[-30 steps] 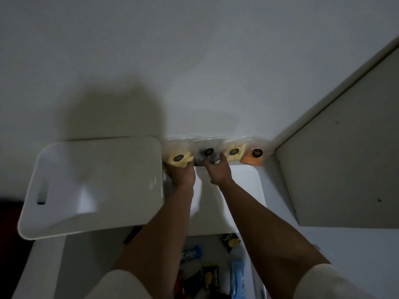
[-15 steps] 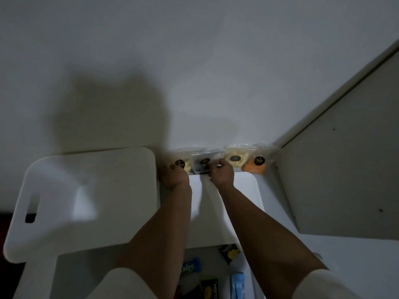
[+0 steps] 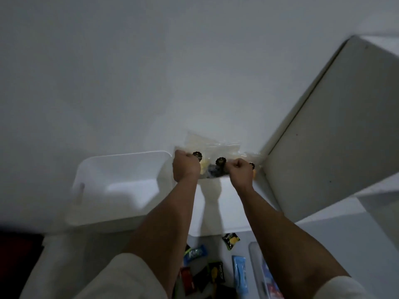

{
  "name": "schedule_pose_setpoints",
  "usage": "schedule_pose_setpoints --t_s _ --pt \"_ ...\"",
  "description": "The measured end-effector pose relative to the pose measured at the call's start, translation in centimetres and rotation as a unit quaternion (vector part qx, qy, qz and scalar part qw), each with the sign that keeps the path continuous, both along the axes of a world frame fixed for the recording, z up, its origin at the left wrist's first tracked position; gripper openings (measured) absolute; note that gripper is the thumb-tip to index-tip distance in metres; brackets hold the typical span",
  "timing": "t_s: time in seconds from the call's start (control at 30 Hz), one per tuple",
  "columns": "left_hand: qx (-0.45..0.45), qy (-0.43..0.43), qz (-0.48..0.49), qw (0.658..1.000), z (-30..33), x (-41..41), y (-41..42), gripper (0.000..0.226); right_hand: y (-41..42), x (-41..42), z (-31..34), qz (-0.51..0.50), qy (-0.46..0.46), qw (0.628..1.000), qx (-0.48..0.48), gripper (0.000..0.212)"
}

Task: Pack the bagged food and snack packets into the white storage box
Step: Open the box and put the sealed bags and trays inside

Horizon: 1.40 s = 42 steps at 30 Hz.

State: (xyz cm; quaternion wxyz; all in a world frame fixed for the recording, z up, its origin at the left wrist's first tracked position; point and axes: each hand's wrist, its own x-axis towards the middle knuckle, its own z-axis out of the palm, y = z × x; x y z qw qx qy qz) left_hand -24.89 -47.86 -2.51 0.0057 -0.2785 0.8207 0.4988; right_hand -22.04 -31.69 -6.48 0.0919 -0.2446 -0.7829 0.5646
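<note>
Step in hand, judged: lifting bagged food (image 3: pixel 212 155) at frame centre, left hand (image 3: pixel 186 169) and right hand (image 3: pixel 240 172) each with fingers curled onto its edge; next move calls for carrying it leftward into white storage box (image 3: pixel 121 186) just beside.

Very little print is legible. Near the bottom centre of the frame, a small dark packet with a yellow picture (image 3: pixel 231 240) carries pale lettering too blurred to read. Left of it, a blue wrapper (image 3: pixel 195 254) shows white letters beginning with "K"; the rest is unclear. Round black labels on the clear food bags (image 3: pixel 212 156) at mid-frame cannot be read.
</note>
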Motion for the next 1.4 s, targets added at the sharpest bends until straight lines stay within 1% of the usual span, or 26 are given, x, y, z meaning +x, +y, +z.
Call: schedule_pose_setpoints --t_s 0.1,0.17,0.27,0.3,0.43,0.57,0.73,0.87,0.97,1.07,1.27,1.4 --pt "-0.046 0.041 -0.010 0.998 4.2 3.0 -2.7 0.021 -1.6 2.3 4.0 -0.003 0.044 0.999 0.010 0.015" --pt "-0.063 0.061 -0.002 0.996 6.4 5.4 -5.4 0.015 -3.3 3.5 6.3 -0.005 0.057 0.998 0.017 0.011" --pt "-0.070 0.080 0.020 0.994 8.5 8.8 -10.0 0.015 -6.4 4.8 8.5 0.017 0.061 0.998 -0.011 0.003" --pt "-0.068 0.086 0.030 0.994 8.9 9.9 -11.6 0.017 -7.6 5.2 9.0 0.030 0.062 0.997 -0.023 0.004" --pt "-0.066 0.094 0.071 0.991 9.4 13.6 -17.5 0.020 -12.5 7.0 9.9 0.079 0.055 0.991 -0.093 0.020" --pt "-0.057 0.087 0.111 0.988 8.7 15.6 -22.4 0.025 -17.0 8.2 9.3 0.112 0.038 0.988 -0.098 0.008" --pt "-0.048 0.081 0.118 0.989 6.2 15.5 -25.6 0.027 -20.8 7.8 8.3 0.124 0.010 0.988 -0.096 0.009" --pt "-0.025 0.062 0.115 0.991 3.3 13.3 -26.5 0.024 -23.0 5.6 6.1 0.112 -0.023 0.991 -0.074 0.011" --pt "-0.015 0.033 0.106 0.994 0.1 10.1 -27.2 0.025 -24.5 2.6 3.4 0.107 -0.052 0.992 -0.051 0.014" --pt "-0.024 -0.005 0.103 0.994 -3.4 6.6 -27.6 0.025 -25.8 -0.5 -0.1 0.107 -0.078 0.991 -0.026 0.015" --pt "-0.020 -0.084 0.114 0.990 -10.5 1.6 -27.8 0.028 -27.3 -5.5 -7.6 0.102 -0.148 0.983 -0.022 0.011" --pt "0.005 -0.089 0.117 0.989 -13.2 -0.1 -28.2 0.029 -28.6 -6.6 -10.5 0.082 -0.158 0.984 -0.029 0.009"
